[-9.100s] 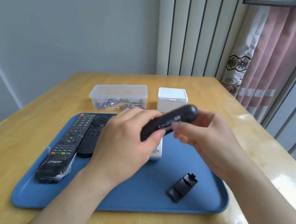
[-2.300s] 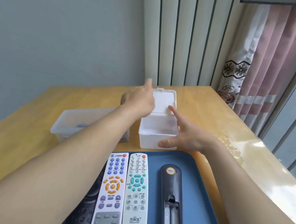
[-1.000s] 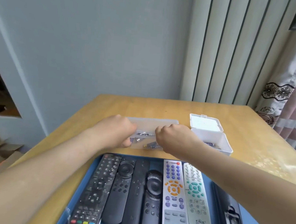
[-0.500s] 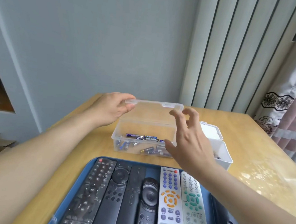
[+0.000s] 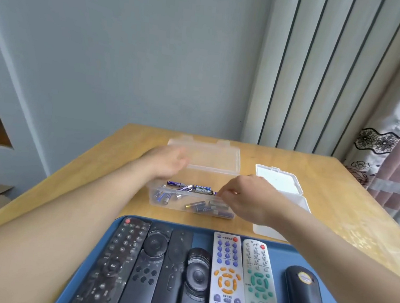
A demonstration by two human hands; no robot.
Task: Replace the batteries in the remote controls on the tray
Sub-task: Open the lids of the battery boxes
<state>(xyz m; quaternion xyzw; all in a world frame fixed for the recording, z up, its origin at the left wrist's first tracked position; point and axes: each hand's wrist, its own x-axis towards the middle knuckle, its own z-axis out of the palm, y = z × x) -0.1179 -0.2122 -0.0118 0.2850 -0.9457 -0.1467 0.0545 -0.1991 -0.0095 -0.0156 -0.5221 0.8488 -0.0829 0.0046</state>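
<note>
A: Clear plastic box [image 5: 164, 200], lid flipped back, toward the table's [image 5: 91, 184] far edge, batteries [image 5: 200, 189] inside. Remotes [image 5: 226, 277]?
B: Side by side on the blue tray [image 5: 279, 251], near edge. Left hand [image 5: 168, 162] blurred, fingers straightish, at box's left rim. Right hand [image 5: 246, 195] fingertips curled over batteries; grip unclear.

Home room: curtain [image 5: 391, 156], wooden table [image 5: 338, 190], TV remotes [image 5: 227, 277].

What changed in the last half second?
The clear box lid, half raised then, has swung fully back. The left hand let go of it and is now by the left rear edge of the clear box, blurred. The right hand dropped to the batteries, fingers curled; a grip cannot be confirmed. The white box stays open; remotes unmoved on the tray.
</note>
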